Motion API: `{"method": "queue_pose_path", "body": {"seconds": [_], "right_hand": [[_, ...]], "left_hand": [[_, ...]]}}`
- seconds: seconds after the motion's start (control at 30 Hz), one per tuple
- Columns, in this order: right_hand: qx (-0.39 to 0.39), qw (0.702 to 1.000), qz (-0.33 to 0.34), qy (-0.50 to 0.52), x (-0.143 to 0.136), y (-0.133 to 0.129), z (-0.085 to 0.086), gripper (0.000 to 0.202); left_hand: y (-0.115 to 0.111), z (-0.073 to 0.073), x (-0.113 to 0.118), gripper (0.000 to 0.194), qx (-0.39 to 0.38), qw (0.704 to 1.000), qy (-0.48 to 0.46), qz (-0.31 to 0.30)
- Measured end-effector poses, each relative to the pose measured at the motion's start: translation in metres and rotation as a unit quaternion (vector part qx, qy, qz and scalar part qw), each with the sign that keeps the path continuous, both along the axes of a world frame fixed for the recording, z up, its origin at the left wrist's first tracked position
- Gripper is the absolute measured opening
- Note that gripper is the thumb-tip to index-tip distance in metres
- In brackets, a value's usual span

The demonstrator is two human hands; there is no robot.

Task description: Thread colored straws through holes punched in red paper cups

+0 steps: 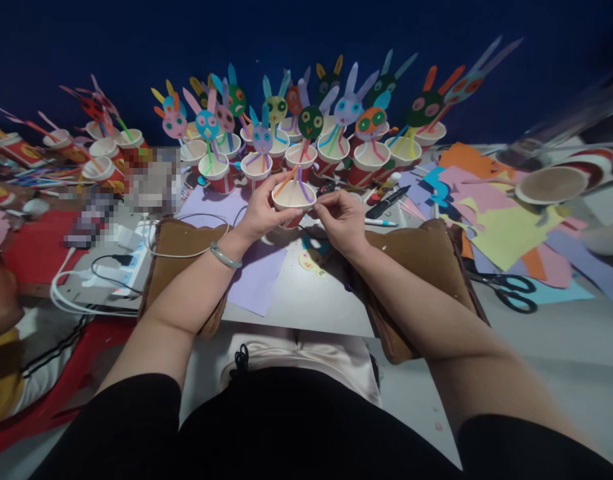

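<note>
My left hand point(264, 212) is closed around a paper cup point(292, 195), thumb in front and fingers at the far side. Orange and purple bent straws point(303, 187) stand inside the cup. At the cup's right edge, the fingertips of my right hand point(342, 220) are pinched together; whatever they hold is too small to make out. Below the cup, a round yellow paper face point(310, 262) lies on the table. Behind my hands stand several red-and-white cups point(371, 157), with paper rabbit faces point(311, 122) on bent straws.
Brown cushions point(411, 273) lie under my forearms. Purple paper point(256, 280) is at the table's front. To the right are black-handled scissors point(516, 293), coloured paper scraps point(511, 230) and stacked cups or lids point(551, 185). A power strip point(131, 263) with cables and a person's arm point(1, 293) are left.
</note>
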State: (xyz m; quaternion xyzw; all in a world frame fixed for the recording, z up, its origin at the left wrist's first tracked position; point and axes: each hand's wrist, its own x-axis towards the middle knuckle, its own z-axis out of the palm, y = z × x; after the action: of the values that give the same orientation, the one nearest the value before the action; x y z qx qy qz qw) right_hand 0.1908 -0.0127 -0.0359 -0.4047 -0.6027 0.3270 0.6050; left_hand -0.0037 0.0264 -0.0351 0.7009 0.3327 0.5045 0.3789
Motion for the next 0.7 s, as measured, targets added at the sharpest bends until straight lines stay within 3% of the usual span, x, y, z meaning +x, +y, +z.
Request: {"method": "queue_pose_path", "body": {"seconds": [0.23, 0.4, 0.57, 0.63, 0.7], "right_hand": [[-0.047, 0.997, 0.058, 0.035, -0.0006, 0.0000, -0.0015, 0.049], [-0.050, 0.995, 0.080, 0.029, 0.0007, 0.0012, -0.0046, 0.056], [-0.034, 0.997, 0.065, -0.017, 0.0027, 0.0015, -0.0033, 0.039], [-0.035, 0.998, 0.053, -0.010, 0.0044, 0.0035, -0.0035, 0.034], [-0.043, 0.998, 0.039, 0.007, 0.0068, 0.0063, -0.0040, 0.033]], "left_hand": [[0.0018, -0.0033, 0.0013, 0.085, -0.028, 0.999, -0.042, 0.018], [-0.0005, -0.0054, 0.0046, 0.092, -0.021, 0.999, -0.039, -0.009], [-0.0005, -0.0051, 0.0041, 0.107, -0.049, 0.995, -0.038, -0.079], [0.0024, -0.0039, 0.0015, 0.097, -0.076, 0.993, -0.061, -0.072], [0.0062, -0.0022, -0.0017, 0.074, -0.125, 0.987, -0.096, -0.035]]}}
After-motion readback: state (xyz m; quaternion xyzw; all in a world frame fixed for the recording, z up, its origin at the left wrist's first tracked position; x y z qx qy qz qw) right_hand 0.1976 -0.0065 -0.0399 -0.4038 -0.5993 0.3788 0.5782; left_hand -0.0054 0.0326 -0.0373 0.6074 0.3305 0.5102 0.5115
